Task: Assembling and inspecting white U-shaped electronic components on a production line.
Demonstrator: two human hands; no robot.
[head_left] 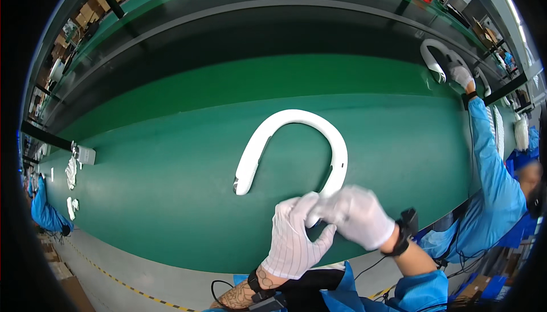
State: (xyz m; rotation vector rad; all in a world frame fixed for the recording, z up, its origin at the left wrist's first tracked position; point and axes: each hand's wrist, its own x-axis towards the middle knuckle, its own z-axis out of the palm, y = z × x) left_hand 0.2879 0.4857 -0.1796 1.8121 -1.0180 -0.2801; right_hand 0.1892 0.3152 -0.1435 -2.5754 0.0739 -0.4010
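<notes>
A white U-shaped neck fan [296,117] lies on the green tabletop, its curve facing away from me and its right arm reaching toward my hands. My left hand [290,241], in a white striped glove, is closed around the near end of that arm, thumb and forefinger on either side. Over the same end, my gloved right hand [359,215] has its fingers curled in, somewhat blurred. Whatever those fingers may hold is hidden. Both hands cover the tip of the fan's right arm, while the left tip rests free on the table.
A dark conveyor belt [256,35] runs behind the green table [159,198]. At right, a co-worker in blue sleeves reaches to another white neck fan [436,44] by the belt. A small grey box [86,155] and white gloves [70,173] lie far left, near another blue-sleeved person.
</notes>
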